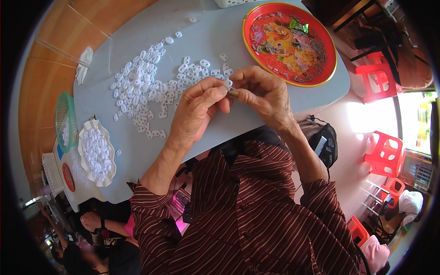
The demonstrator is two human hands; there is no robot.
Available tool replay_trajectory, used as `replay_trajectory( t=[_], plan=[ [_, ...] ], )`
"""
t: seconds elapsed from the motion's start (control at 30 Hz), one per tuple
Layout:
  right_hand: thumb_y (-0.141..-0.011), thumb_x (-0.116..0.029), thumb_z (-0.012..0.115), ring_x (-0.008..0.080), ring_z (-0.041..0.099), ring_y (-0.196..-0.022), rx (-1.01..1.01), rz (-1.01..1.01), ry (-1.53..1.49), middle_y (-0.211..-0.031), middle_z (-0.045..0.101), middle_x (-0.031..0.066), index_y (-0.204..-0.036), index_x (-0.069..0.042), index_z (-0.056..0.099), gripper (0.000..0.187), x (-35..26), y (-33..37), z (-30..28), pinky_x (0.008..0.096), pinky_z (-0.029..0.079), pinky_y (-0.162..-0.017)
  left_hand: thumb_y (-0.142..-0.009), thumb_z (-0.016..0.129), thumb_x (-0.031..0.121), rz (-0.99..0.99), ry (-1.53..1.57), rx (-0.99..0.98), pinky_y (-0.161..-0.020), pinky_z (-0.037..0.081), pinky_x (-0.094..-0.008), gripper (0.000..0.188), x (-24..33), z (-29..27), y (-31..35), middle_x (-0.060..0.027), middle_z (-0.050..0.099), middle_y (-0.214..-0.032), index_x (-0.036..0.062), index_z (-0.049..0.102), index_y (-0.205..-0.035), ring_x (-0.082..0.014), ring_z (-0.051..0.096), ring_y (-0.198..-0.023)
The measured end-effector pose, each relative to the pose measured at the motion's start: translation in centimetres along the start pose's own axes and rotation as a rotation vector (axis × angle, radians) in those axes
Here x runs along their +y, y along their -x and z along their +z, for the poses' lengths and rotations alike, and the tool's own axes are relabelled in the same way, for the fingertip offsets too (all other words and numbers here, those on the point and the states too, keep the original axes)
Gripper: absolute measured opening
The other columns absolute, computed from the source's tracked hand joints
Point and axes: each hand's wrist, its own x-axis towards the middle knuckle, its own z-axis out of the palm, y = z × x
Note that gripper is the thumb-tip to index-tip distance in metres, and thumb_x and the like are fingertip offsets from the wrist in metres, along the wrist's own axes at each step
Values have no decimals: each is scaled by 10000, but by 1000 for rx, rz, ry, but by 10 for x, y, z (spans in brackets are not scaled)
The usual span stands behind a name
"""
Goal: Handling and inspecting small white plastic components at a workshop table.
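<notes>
Over the table edge, my left hand (198, 106) and my right hand (266, 95) meet fingertip to fingertip. Between them is a small white plastic piece (228, 83), pinched by the left thumb and fingers. The right thumb and fingers press together at its lower side; a small greyish thing seems to show there, but its kind is unclear. Just beyond the hands, many small white plastic pieces (142, 75), several with two holes, lie loose on the grey table (220, 126). A red round tray (250, 46) with a flower pattern stands at the far right, strewn with small metal pins.
A green wrapper (299, 26) lies in the tray. At the left are a white scalloped dish (111, 169) full of white pieces, a green mesh basket (62, 133) and a crumpled tissue (84, 64). Red stools (385, 153) stand right; another person's arm (114, 227) shows lower left.
</notes>
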Motion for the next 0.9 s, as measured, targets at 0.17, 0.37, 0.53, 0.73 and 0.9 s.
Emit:
replay_trajectory(
  t=[0.17,0.37,0.53,0.73,0.9],
  plan=[
    [-835,-66,662,59,554,-744,-4,12,-15,-805,614,6,-943,11,603,145,-2,1,0,215,466,-695,-884,567,159,98,-111,78,-708,436,-245,161,-6,2,0,-27,567,-738,4,609,-867,-107,539,-701],
    [-859,-92,638,57,501,-672,-8,-30,112,-760,601,-2,-889,-6,625,92,1,1,-2,212,445,-630,-904,517,183,221,-582,-40,-643,427,-246,206,5,-2,-2,-25,581,-690,5,567,-814,-96,533,-655],
    [-864,-117,638,61,504,-660,2,-28,105,-734,600,-4,-887,-3,625,118,-2,1,-2,216,447,-616,-923,480,183,285,-678,-64,-597,415,-245,223,11,4,-2,-33,566,-653,-10,561,-847,-98,531,-625],
    [-868,-124,638,56,519,-671,30,21,145,-728,614,-4,-871,3,623,128,-5,1,-2,210,448,-626,-931,486,198,238,-664,23,-552,377,-226,219,2,6,1,3,548,-656,8,569,-862,-62,448,-595],
    [-842,-79,665,44,542,-731,2,-25,22,-738,611,-9,-884,8,624,104,-6,1,2,195,447,-678,-934,490,208,381,-648,54,-541,378,-243,229,-3,7,5,-9,548,-658,7,552,-846,-65,430,-591]
  ],
)
